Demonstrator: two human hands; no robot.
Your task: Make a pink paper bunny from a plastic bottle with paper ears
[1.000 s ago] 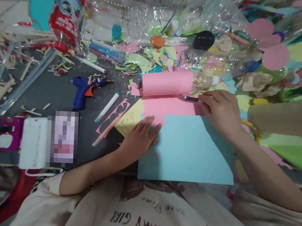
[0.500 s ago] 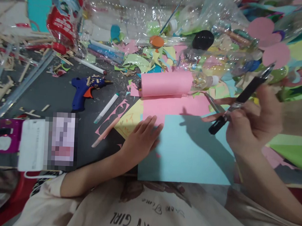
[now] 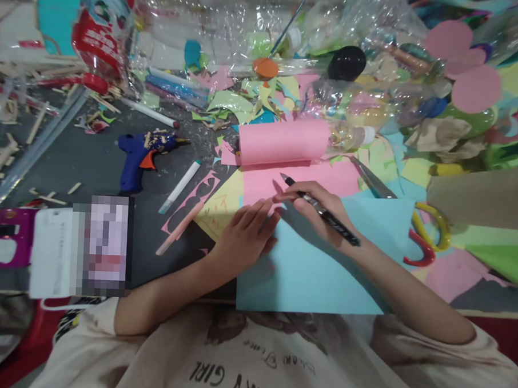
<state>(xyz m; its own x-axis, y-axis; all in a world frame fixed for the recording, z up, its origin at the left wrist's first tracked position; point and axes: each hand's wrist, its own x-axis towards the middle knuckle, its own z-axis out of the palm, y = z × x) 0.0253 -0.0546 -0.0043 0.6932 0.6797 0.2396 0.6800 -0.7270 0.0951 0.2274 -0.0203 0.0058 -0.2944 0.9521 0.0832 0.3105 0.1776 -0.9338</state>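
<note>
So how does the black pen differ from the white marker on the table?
Colour: the pen is black, the marker white with a teal end. State: the pen is held in the right hand; the marker lies untouched on the dark table, clear of the left hand. Pose: the pen's tip points up-left over the pink sheet; the marker slants up-right. Both are slim writing tools.

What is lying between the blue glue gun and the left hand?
Head view: between the glue gun and the left hand lie a white marker, a pink pencil and a cut pink paper strip.
</note>
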